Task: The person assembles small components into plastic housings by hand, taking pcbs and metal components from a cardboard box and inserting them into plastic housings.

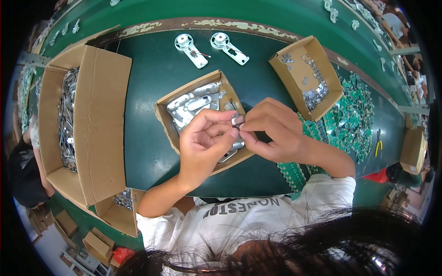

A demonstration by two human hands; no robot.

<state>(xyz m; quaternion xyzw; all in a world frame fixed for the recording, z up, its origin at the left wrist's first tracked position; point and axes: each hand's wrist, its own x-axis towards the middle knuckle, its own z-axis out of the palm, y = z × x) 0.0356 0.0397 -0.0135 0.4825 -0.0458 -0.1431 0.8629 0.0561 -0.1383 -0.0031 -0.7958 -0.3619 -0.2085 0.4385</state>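
Both hands meet over the right side of an open cardboard box. My left hand pinches a small shiny metal piece between thumb and forefinger, its other fingers curled. From the other side, my right hand closes its fingertips on the same piece. What kind of part it is, I cannot make out. In the box below lie several silver elongated metal covers and smaller metal bits, partly hidden by my hands.
Two white round-headed assemblies lie beyond the box. At right stand a carton of small metal pieces, heaped green circuit boards and yellow-handled pliers. A large carton stands left. A green belt runs along the far side.
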